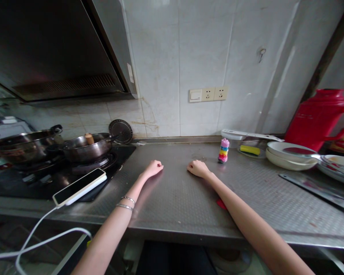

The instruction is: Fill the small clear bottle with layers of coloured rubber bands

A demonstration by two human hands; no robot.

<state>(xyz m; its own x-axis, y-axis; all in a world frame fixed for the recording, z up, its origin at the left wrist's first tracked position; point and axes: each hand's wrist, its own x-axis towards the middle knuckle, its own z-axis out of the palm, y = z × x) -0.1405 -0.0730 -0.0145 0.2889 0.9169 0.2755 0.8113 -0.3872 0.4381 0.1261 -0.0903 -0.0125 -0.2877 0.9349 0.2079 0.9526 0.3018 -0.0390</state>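
My left hand [154, 168] rests on the metal countertop [172, 198] as a loose fist, two bracelets on its wrist. Across a short gap, my right hand [198, 168] lies on the same surface, fingers curled in. Nothing shows in either hand. Just right of my right hand stands a small upright column with bright coloured layers [223, 151], pink on top. Part of a flat red thing [221, 204] peeks out beside my right forearm, which hides the remainder. To the left of my left hand, a phone [79, 187] lies on a white block with a cable.
Two metal pans [87, 148] sit on the black gas hob [123, 152] at left, under a range hood [60, 49]. On the right are a yellow sponge [250, 150], stacked white bowls [289, 162], a cleaver-like blade [318, 191] and a red jug [318, 118].
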